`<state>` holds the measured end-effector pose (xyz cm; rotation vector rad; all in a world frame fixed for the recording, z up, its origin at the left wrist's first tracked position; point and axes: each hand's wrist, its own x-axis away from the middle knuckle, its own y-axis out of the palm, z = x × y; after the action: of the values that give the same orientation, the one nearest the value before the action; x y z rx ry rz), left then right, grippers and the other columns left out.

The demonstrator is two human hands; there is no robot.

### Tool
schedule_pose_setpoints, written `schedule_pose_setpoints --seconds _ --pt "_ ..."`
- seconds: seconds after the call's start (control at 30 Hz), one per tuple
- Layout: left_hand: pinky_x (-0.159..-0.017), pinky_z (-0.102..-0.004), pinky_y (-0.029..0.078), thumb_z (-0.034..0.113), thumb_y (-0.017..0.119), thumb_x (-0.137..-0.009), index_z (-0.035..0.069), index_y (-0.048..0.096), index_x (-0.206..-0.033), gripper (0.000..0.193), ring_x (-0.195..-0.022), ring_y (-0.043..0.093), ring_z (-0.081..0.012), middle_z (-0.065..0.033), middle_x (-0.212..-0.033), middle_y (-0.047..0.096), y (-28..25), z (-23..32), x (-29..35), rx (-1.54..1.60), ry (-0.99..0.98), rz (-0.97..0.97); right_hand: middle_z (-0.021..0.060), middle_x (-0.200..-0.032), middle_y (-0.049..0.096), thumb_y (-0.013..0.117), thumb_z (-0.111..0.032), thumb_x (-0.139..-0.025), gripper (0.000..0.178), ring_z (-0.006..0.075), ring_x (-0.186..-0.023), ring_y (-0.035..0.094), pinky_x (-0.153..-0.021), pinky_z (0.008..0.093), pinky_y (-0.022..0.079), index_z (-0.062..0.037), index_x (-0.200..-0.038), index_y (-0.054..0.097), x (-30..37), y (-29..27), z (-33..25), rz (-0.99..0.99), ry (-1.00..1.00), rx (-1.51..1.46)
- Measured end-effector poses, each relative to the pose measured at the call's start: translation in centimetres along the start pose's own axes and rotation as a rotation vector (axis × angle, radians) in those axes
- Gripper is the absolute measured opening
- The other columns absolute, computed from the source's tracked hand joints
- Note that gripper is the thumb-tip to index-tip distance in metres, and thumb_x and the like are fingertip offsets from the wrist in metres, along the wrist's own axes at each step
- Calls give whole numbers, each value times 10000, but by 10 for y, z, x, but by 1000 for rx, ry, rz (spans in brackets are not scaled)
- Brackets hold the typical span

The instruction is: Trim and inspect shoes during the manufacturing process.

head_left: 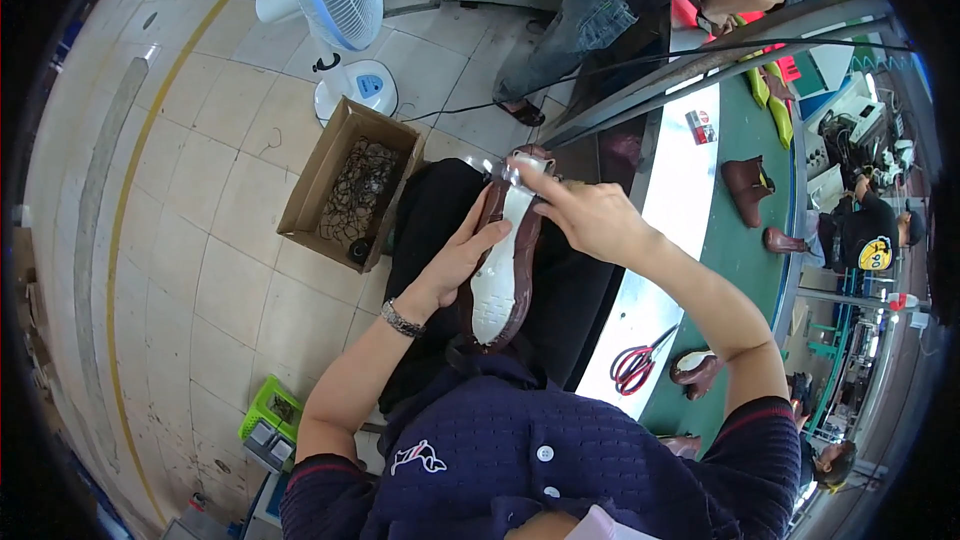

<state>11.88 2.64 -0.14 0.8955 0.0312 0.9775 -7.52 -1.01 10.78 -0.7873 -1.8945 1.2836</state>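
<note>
A brown shoe upper [520,312] lies sole side up across my lap, its white bottom [493,298] facing me and its narrower end pointing away. My left hand [458,262] grips its left side, with the thumb laid over the white bottom. At the far end my right hand [590,218] is closed, its index finger stretched along the shoe and its thumb at the right edge. A small shiny grey thing [508,174] shows by that fingertip; its kind is not clear.
Left of my knees stands an open cardboard box [300,210] of tangled dark strands, with a fan [345,90] beyond. Red-handled scissors [634,368] lie on the bench edge at right. Brown boots [745,190] stand on the green belt [712,270]. A co-worker [600,10] is ahead.
</note>
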Motion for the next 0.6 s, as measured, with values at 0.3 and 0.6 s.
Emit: schedule_pose_setpoints --seconds 0.3,0.6 --pt "-1056 -279 337 257 594 -951 157 143 -1547 754 -1273 417 -141 -50 -1456 386 -2 3 1 -21 -37 -8 160 -624 629 533 -222 -959 664 328 -577 661 -527 410 535 -177 -1516 175 12 15 -4 171 -83 -108" --pt "-1004 -282 395 186 684 -874 150 191 -1535 825 -1202 481 -141 -42 -1392 449 -6 5 1 43 -103 17 163 -741 664 542 -198 -950 614 340 -601 657 -533 420 524 -164 -1490 252 13 12 -19 -3 55 -78"
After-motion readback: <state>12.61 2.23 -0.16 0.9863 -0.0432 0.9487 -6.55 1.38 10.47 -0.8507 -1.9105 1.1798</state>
